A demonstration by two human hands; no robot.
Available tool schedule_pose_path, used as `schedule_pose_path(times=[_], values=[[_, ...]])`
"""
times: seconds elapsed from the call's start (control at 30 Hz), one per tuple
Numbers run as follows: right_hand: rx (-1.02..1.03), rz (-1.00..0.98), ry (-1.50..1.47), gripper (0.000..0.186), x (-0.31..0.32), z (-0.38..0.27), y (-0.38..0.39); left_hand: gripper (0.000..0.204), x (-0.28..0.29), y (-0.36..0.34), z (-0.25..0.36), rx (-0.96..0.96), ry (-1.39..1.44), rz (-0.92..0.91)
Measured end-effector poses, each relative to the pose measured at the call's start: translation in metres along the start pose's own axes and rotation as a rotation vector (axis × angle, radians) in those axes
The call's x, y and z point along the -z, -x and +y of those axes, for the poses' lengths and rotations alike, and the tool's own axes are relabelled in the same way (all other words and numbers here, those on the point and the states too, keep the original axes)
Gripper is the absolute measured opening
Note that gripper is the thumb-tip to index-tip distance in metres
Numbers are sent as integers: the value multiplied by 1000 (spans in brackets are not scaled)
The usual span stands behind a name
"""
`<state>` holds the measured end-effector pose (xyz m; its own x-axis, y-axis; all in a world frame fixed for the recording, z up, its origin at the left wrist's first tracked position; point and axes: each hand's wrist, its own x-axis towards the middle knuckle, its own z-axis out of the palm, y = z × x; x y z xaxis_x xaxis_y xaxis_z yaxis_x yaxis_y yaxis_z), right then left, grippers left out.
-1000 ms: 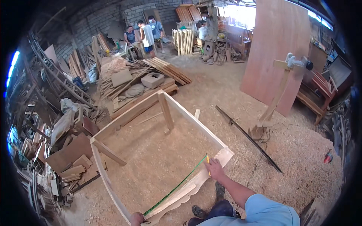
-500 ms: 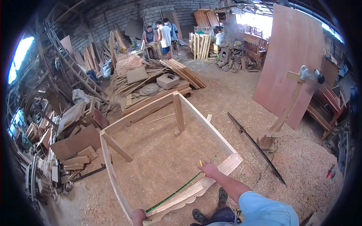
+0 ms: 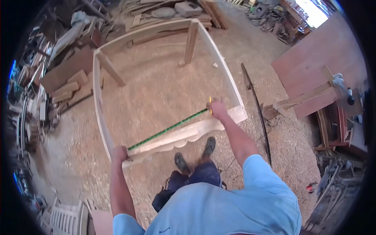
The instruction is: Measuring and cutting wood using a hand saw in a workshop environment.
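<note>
A pale wooden frame [image 3: 217, 55] with corner posts [image 3: 190, 41] stands on the sawdust floor. Along its near side, a board with a scalloped edge [image 3: 184, 134] lies beside a green tape measure [image 3: 168, 128] stretched diagonally across my view. My left hand [image 3: 120, 154] is closed on the tape's left end at the frame's near left corner. At the right end, my right hand [image 3: 217, 108] grips an upright yellow pencil [image 3: 210, 101] against the tape, near the frame's right corner. Whether those fingers also hold the tape is unclear.
Scrap wood [image 3: 62, 92] piles up at the left, more boards [image 3: 213, 13] at the back. A black bar [image 3: 256, 109] lies right of the frame. At right are a large plywood sheet [image 3: 313, 51] and a wooden stand with a clamped tool [image 3: 344, 88]. A slatted piece [image 3: 68, 219] sits lower left.
My view has tilted down, so the frame sits higher in it and the other people are out of view. More of my arms and feet show. Both hands remain at the tape.
</note>
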<state>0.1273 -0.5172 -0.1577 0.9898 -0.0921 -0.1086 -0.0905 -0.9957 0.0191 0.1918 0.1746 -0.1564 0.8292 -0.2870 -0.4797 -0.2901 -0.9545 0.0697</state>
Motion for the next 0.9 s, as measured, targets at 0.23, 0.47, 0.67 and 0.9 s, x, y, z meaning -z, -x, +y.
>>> schedule_pose_path(times=[0.23,0.47,0.67,0.9], values=[[122,184,-120,17,56,7,24,30,54,40,44,28,77,44],[209,234,-189,17,57,18,54,28,62,40,45,43,147,23],[127,151,-232,19,35,16,65,29,70,40,51,48,107,-14],[112,148,-260,20,25,20,65,29,74,39,54,73,80,-37]])
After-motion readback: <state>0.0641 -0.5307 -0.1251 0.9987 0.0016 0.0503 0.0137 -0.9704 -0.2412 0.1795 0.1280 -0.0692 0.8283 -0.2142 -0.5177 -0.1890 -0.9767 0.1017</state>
